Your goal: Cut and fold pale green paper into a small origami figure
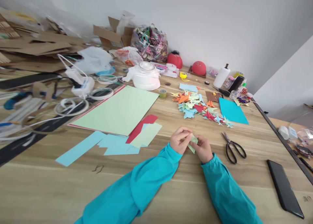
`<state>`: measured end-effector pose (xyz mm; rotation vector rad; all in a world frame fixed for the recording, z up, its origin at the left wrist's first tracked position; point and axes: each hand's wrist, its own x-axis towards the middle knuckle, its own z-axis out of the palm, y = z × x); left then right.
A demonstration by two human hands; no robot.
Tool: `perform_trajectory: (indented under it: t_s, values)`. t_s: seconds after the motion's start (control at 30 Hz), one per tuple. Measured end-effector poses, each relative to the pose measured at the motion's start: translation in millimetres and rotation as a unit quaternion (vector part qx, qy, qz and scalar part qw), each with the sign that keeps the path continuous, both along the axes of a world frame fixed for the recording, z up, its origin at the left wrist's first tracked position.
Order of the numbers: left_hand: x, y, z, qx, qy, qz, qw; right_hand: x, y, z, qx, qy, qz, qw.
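Between my two hands is a small folded piece of pale green paper (193,143). My left hand (180,140) pinches its left side, and my right hand (203,148) grips its right side; the fingers partly hide the folds. Just beyond the hands lies a heap of small folded paper figures (193,103) in orange, red, green and blue. Black-handled scissors (232,147) rest to the right, blades slightly apart. Loose cut paper pieces (117,144) in blue, red and pale green are spread on the left, beside a stack of large pale green sheets (119,110).
The wooden table (156,191) also carries a black phone (285,188) at right and a turquoise sheet (232,110) near the figures. Behind are a roll of tape (162,93), a white plastic bag (144,77) and a power strip (83,86) with cables. Cardboard (36,48) is piled far left.
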<state>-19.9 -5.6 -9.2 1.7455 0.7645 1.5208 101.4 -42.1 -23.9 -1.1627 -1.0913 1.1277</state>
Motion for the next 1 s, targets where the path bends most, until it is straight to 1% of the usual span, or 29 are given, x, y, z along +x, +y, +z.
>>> perform_trajectory:
  t_s: [0.1,0.2,0.27,0.4,0.53,0.77,0.87,1.0]
  values:
    - [0,2,-2.3,-0.049,-0.021,-0.012,0.998,1,1,0.0,-0.022,0.026,-0.019,0.999]
    - [-1,3,-2.6,-0.074,-0.045,-0.026,0.996,4,2,-1.5,-0.044,0.052,-0.043,0.997]
    - [-1,2,-1.8,-0.072,-0.036,-0.037,0.996,5,2,-2.9,-0.053,0.08,-0.057,0.994]
    - [2,1,-3.3,-0.063,0.015,-0.048,0.997,6,2,-2.0,-0.055,0.13,-0.064,0.988]
    - [6,3,-9.0,-0.072,0.017,-0.053,0.996,4,1,1.3,-0.056,0.15,-0.066,0.985]
    - [6,5,-10.8,-0.071,0.013,-0.028,0.997,6,2,-1.0,-0.046,0.121,-0.055,0.99]
    - [6,5,-11.3,-0.064,0.014,-0.016,0.998,6,2,-1.4,-0.033,0.076,-0.043,0.996]
    - [5,6,-13.0,-0.05,0.011,-0.018,0.999,4,1,-0.3,-0.018,0.014,-0.016,1.0]
